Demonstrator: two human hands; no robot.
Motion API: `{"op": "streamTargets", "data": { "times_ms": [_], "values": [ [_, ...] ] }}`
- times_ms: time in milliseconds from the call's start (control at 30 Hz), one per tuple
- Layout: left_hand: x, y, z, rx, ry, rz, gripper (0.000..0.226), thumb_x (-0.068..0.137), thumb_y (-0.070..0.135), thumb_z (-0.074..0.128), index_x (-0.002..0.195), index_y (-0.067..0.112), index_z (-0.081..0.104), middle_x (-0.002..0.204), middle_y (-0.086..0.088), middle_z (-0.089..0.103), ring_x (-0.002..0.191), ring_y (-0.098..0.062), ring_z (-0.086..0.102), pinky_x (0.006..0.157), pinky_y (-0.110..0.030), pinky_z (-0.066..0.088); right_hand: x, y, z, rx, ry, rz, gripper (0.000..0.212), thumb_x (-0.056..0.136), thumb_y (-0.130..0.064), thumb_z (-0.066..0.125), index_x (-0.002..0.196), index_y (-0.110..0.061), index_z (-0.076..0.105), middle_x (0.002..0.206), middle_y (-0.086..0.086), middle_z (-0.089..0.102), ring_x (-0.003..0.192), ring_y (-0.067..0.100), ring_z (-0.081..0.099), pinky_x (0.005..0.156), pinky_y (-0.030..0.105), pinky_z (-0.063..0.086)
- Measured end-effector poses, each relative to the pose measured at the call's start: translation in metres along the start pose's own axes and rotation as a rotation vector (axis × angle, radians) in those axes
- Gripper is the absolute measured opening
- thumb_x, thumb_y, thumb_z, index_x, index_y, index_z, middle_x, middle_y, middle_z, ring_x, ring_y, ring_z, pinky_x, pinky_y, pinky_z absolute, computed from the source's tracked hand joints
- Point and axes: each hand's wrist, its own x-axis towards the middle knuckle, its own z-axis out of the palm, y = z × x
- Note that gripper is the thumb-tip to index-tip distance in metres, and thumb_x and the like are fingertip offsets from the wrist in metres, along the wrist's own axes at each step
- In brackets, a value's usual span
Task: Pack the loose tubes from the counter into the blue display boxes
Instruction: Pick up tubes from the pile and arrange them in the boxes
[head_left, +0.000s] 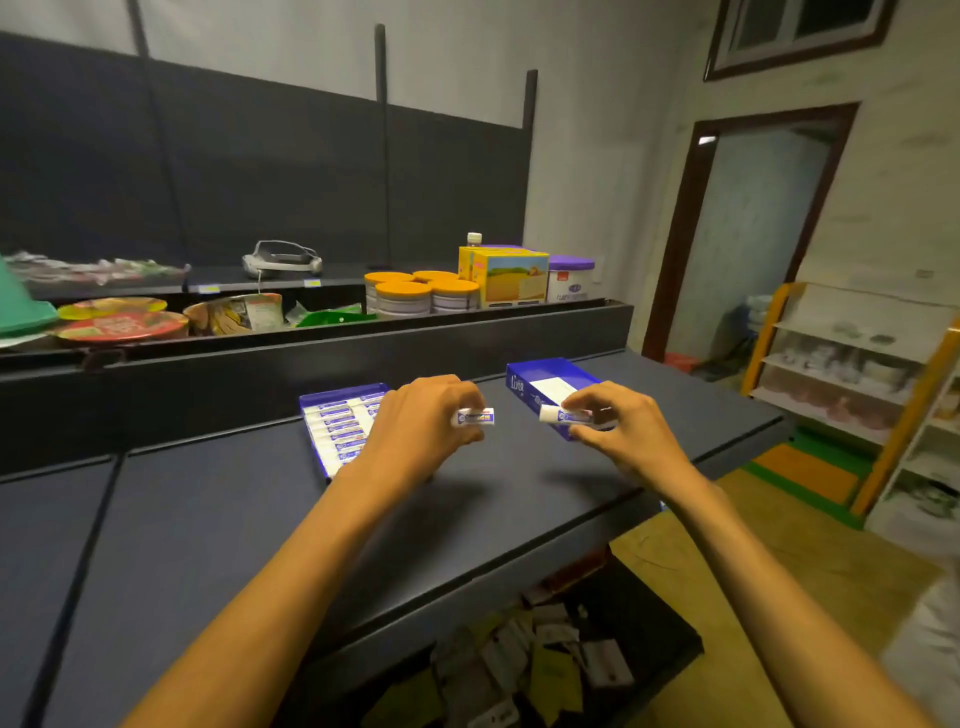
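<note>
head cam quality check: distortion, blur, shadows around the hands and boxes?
Head view: wide-angle bend curves the counter edge and shelf posts; hands' shadows fall on the counter below each wrist; left hand and right hand are fairly sharp, tube print soft; bottom-right corner smeared; room dim, no glare on the blue boxes.

We see the left hand (426, 415) pinching a small white tube with blue print (474, 417) above the dark grey counter (218, 519), and the right hand (613, 415) pinching a second white tube with a blue label (563, 414). Beneath the left hand lies a flat blue display box (337, 400) with tubes laid in rows; under the right hand, a second blue display box (540, 376) shows a white patch inside. On the shelf behind stand orange-lidded tins (421, 293), a yellow carton (511, 278) and a purple-lidded white tub (570, 280).
</note>
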Motion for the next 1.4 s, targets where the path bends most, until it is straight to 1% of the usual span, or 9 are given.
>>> {"op": "streamTargets", "data": {
  "times_ms": [167, 367, 633, 767, 900, 1100, 1200, 1300, 1400],
  "values": [
    [0.043, 0.009, 0.03, 0.06, -0.011, -0.037, 0.027, 0.081, 0.041, 0.073, 0.104, 0.029, 0.067, 0.104, 0.006, 0.066, 0.097, -0.02, 0.061, 0.078, -0.039, 0.052, 0.044, 0.052, -0.002, 0.017, -0.034, -0.048, 0.029, 0.081, -0.008, 0.075, 0.107, -0.018, 0.069, 0.104, -0.007, 0.061, 0.093, 0.011, 0.059, 0.068, 0.008, 0.044],
    [0.095, 0.028, 0.061, 0.14, -0.006, -0.107, 0.028, 0.081, 0.039, 0.072, 0.107, 0.03, 0.065, 0.105, 0.007, 0.065, 0.099, -0.019, 0.06, 0.075, -0.035, 0.049, 0.1, 0.108, -0.013, 0.052, -0.094, -0.162, 0.027, 0.079, -0.007, 0.077, 0.102, -0.02, 0.07, 0.097, -0.009, 0.063, 0.086, 0.003, 0.059, 0.072, 0.005, 0.044],
    [0.161, 0.046, 0.103, 0.19, -0.027, -0.244, 0.031, 0.08, 0.04, 0.075, 0.107, 0.028, 0.064, 0.106, 0.006, 0.066, 0.098, -0.017, 0.061, 0.071, -0.03, 0.046, 0.168, 0.172, -0.014, 0.1, -0.213, -0.25, 0.025, 0.079, -0.008, 0.077, 0.102, -0.015, 0.069, 0.099, -0.002, 0.066, 0.087, 0.005, 0.06, 0.073, 0.007, 0.045],
    [0.185, 0.045, 0.122, 0.211, -0.054, -0.311, 0.032, 0.08, 0.037, 0.076, 0.107, 0.026, 0.065, 0.107, 0.004, 0.068, 0.098, -0.018, 0.062, 0.072, -0.029, 0.047, 0.197, 0.185, -0.001, 0.145, -0.276, -0.278, 0.024, 0.08, -0.012, 0.077, 0.1, -0.021, 0.067, 0.1, -0.003, 0.066, 0.092, 0.011, 0.063, 0.078, 0.021, 0.053],
    [0.202, 0.037, 0.144, 0.223, -0.128, -0.34, 0.035, 0.078, 0.037, 0.077, 0.108, 0.023, 0.065, 0.109, 0.002, 0.069, 0.1, -0.018, 0.061, 0.07, -0.027, 0.044, 0.217, 0.192, 0.014, 0.171, -0.322, -0.264, 0.024, 0.082, -0.017, 0.076, 0.099, -0.028, 0.062, 0.103, -0.006, 0.064, 0.097, 0.011, 0.061, 0.078, 0.025, 0.055],
    [0.222, 0.024, 0.164, 0.224, -0.183, -0.346, 0.031, 0.077, 0.035, 0.078, 0.104, 0.023, 0.067, 0.107, 0.003, 0.064, 0.1, -0.013, 0.049, 0.071, -0.03, 0.045, 0.232, 0.202, 0.03, 0.183, -0.375, -0.248, 0.024, 0.083, -0.02, 0.074, 0.099, -0.03, 0.059, 0.103, -0.008, 0.061, 0.1, 0.012, 0.059, 0.074, 0.02, 0.053],
    [0.229, 0.022, 0.169, 0.2, -0.199, -0.329, 0.033, 0.075, 0.037, 0.079, 0.103, 0.023, 0.067, 0.106, 0.004, 0.06, 0.094, -0.008, 0.041, 0.061, -0.024, 0.032, 0.236, 0.206, 0.033, 0.2, -0.372, -0.232, 0.024, 0.083, -0.021, 0.074, 0.104, -0.025, 0.062, 0.104, -0.007, 0.061, 0.101, 0.012, 0.059, 0.074, 0.022, 0.054],
    [0.231, 0.017, 0.175, 0.197, -0.228, -0.333, 0.036, 0.072, 0.041, 0.081, 0.101, 0.025, 0.068, 0.105, 0.004, 0.058, 0.096, -0.009, 0.043, 0.06, -0.024, 0.032, 0.238, 0.21, 0.035, 0.2, -0.368, -0.218, 0.026, 0.084, -0.019, 0.074, 0.107, -0.022, 0.063, 0.107, -0.004, 0.063, 0.103, 0.014, 0.059, 0.077, 0.025, 0.056],
    [0.23, 0.012, 0.179, 0.161, -0.282, -0.374, 0.036, 0.074, 0.041, 0.08, 0.104, 0.023, 0.068, 0.11, 0.002, 0.058, 0.097, -0.011, 0.047, 0.063, -0.021, 0.035, 0.236, 0.213, 0.038, 0.205, -0.373, -0.208, 0.026, 0.084, -0.018, 0.073, 0.108, -0.021, 0.063, 0.109, -0.002, 0.064, 0.102, 0.013, 0.059, 0.075, 0.021, 0.053]
  ]
}}
